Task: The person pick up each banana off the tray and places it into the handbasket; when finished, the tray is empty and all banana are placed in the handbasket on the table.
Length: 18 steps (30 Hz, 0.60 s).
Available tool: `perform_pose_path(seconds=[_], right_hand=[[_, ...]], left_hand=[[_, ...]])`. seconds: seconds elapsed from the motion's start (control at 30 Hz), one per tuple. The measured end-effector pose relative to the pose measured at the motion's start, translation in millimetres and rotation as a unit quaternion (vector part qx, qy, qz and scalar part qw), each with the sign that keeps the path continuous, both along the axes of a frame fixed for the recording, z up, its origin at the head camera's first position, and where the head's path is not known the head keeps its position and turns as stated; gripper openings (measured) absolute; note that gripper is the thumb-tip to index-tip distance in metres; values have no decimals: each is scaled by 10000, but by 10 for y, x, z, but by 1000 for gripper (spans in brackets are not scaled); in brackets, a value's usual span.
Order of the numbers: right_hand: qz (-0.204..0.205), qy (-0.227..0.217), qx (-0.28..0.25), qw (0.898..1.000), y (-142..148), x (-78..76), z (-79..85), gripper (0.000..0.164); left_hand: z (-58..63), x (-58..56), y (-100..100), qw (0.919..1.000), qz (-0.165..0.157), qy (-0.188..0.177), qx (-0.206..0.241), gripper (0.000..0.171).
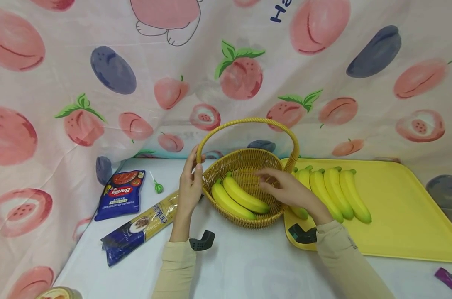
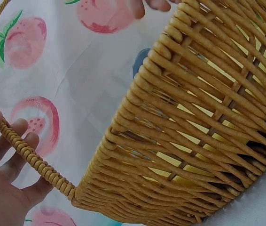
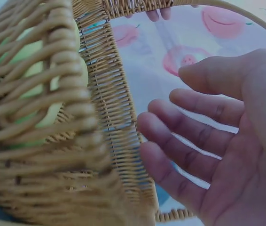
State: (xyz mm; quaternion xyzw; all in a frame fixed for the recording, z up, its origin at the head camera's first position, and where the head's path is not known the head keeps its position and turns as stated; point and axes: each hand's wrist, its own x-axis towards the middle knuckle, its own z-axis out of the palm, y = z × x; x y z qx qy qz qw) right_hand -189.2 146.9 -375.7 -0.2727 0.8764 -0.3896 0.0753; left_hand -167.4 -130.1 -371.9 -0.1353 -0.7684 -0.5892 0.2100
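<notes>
1. On the white table (image 1: 244, 265), pretty much mid-view, sits a yellow-brown wicker basket (image 1: 244, 162) with its handle (image 1: 248, 120) arching up over it.
2. Two bananas (image 1: 244, 195) are in that basket, lying side by side at a slant toward its left, yellow with greenish ends.
3. Left hand (image 1: 191, 189) has hold of the handle low on its left side. From the left wrist you can see the thumb on one side of the wrapped cane and fingers round the other, so yeah, it's gripping.
4. Right hand (image 1: 289, 189) is over the right part of the basket, nothing in it, fingers loose and a bit bent. Can't tell if any fingertip touches the wicker.
5. Just right of the basket there's a yellow tray (image 1: 409, 207) with a row of more bananas (image 1: 339, 191) at its left end. The basket and right forearm cover some of them, so no exact count from me.
6. Over on the left: a blue Barilla pouch (image 1: 121, 195), a green lollipop (image 1: 158, 187) near it, and a long gold-and-blue pasta packet (image 1: 147, 226) lying diagonally, its upper end partly behind the left hand.
7. Bottom right corner has a purple wrapper (image 1: 450, 282), cut off by the edge. Fruit-print cloth (image 1: 240, 79) hangs behind everything.
</notes>
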Motion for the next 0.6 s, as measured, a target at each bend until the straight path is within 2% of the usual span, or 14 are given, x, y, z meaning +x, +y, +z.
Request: perform_pose_path(seconds=[0.3, 0.6], right_hand=[[-410, 130, -225, 9988, 216, 156, -45, 33], [-742, 698, -178, 9946, 448, 246, -83, 28]], left_hand=[[-4, 6, 6, 10000, 30, -51, -18, 47], [-3, 4, 8, 10000, 12, -91, 37, 48]])
